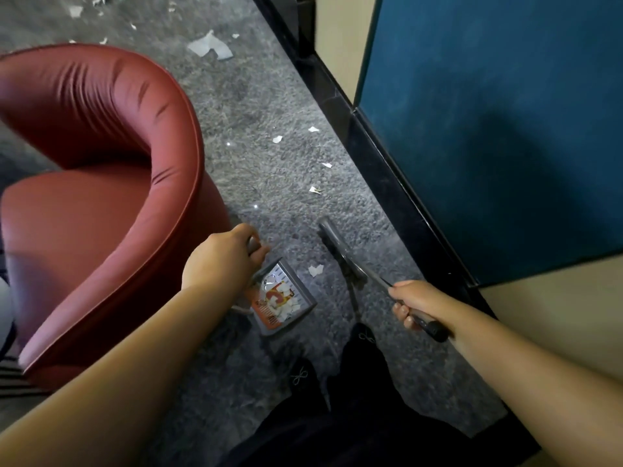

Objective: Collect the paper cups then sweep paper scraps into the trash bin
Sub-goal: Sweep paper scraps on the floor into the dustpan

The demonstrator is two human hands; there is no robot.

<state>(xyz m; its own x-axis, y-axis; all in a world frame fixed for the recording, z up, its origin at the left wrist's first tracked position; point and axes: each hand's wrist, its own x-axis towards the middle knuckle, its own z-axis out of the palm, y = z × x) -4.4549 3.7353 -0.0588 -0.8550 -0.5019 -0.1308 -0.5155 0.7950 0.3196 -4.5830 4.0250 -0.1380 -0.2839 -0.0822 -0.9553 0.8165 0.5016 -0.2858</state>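
My left hand (224, 259) grips the handle of a grey dustpan (305, 299) that stands on the grey carpet and holds several white paper scraps. My right hand (416, 303) grips the dark handle of a broom (340, 251), whose head rests on the carpet to the right of the pan. One white scrap (316, 270) lies between the pan and the broom head. More scraps (315, 189) are scattered farther up the carpet, with a larger torn piece (210, 45) near the top. No paper cups or trash bin show.
A red leather armchair (101, 183) fills the left side, close to my left hand. A blue wall panel (488, 129) with a black baseboard (381, 170) runs along the right. My dark shoes (364, 338) stand just below the pan.
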